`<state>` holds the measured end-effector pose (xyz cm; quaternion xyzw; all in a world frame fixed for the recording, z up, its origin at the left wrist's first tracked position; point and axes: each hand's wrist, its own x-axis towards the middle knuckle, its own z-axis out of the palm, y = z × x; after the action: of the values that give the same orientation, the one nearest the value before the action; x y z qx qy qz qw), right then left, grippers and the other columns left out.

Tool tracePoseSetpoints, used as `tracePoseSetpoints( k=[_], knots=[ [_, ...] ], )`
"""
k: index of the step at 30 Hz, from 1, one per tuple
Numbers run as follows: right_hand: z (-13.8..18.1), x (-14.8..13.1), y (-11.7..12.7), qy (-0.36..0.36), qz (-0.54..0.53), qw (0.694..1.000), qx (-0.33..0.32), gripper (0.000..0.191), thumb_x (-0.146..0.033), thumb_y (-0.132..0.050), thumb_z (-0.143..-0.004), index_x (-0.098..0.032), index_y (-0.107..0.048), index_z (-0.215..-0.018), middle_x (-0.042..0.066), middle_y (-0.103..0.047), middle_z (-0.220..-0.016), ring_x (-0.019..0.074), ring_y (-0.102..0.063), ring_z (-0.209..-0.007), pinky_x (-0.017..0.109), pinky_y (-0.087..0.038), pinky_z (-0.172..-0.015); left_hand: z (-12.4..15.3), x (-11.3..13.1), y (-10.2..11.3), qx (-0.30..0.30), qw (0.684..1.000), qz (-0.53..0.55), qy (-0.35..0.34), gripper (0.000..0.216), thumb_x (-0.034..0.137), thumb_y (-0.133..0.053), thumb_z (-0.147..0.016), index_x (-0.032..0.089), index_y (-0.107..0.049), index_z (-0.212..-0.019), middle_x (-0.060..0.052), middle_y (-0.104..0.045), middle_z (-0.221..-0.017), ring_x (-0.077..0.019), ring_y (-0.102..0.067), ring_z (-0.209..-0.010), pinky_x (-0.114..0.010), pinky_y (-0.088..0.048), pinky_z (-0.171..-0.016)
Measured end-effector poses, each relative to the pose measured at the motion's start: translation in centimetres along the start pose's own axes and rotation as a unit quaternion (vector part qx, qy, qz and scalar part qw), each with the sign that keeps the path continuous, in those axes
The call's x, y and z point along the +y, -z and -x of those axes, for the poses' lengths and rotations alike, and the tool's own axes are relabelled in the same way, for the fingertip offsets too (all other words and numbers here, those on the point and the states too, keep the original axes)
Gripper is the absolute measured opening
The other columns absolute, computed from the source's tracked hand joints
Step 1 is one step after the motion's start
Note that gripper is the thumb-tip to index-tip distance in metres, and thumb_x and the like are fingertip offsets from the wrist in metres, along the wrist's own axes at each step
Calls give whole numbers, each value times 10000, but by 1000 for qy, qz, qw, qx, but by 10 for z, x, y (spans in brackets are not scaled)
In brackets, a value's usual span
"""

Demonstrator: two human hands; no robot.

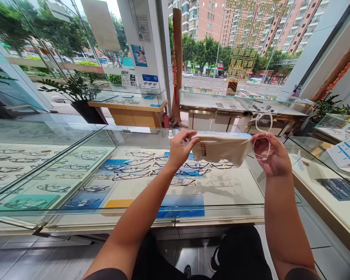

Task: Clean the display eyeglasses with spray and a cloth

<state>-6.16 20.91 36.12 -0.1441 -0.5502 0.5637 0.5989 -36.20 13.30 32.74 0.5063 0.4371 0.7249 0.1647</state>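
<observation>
A beige cleaning cloth (221,149) with red and dark print hangs stretched between my two hands above the glass counter. My left hand (181,147) pinches its left corner between thumb and fingers. On the other side, my right hand (272,155) is closed on a pair of clear-framed eyeglasses (264,122), held upright on end, one lens above the fingers and the other in front of the palm. The cloth's right end meets the fingertips of that hand. Behind my left hand stands a small white spray bottle (170,137).
Below my hands is a glass display case (233,194) with several rows of eyeglass frames (131,171). More glass cases stand to the left and right. A printed sheet (348,149) lies at the right. Farther back are a wooden post (177,58), potted plants (78,93) and windows onto a street.
</observation>
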Motion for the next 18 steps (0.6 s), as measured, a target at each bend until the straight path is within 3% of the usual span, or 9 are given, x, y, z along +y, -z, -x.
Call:
tracePoseSetpoints(
  k=[5, 9, 11, 14, 18],
  knots=[
    [-2, 4, 4, -11, 16, 1000, 0, 255, -493, -822, -927, -239, -830, -944, 39, -807, -970, 190, -742, -900, 318, -600, -895, -2, 6, 3, 11, 999, -31, 0, 109, 267, -928, -791, 251, -840, -853, -55, -641, -867, -255, -570, -979, -308, -449, -900],
    [-1, 3, 2, -13, 9, 1000, -7, 270, -492, -838, -914, -225, -832, -952, 48, -809, -972, 188, -749, -901, 303, -605, -893, -7, 4, 6, -16, 1000, 15, -2, 172, 327, -878, -857, 219, -752, -810, -85, -701, -1077, -255, -601, -1119, -301, -459, -945],
    [-1, 2, 1, -14, 8, 1000, -12, 270, -492, -839, -915, -223, -833, -948, 47, -810, -969, 186, -754, -904, 295, -609, -895, -9, 1, 8, -48, 996, 67, 33, 258, 384, -883, -860, 207, -700, -816, -62, -698, -993, -214, -617, -962, -271, -461, -832],
    [-2, 3, 1, -25, 3, 1000, -19, 253, -476, -831, -925, -224, -837, -944, 40, -811, -961, 173, -760, -912, 263, -619, -881, -10, -2, 9, -66, 988, 119, 75, 389, 482, -919, -816, 215, -636, -834, 19, -583, -756, -130, -477, -650, -235, -361, -609],
    [-2, 6, 1, -55, -27, 998, -19, 252, -471, -863, -896, -224, -839, -938, 26, -816, -946, 147, -760, -886, 218, -630, -840, -8, -5, 10, -102, 976, 153, 115, 437, 550, -928, -782, 234, -674, -945, 28, -626, -735, -119, -524, -612, -219, -386, -582]
  ],
)
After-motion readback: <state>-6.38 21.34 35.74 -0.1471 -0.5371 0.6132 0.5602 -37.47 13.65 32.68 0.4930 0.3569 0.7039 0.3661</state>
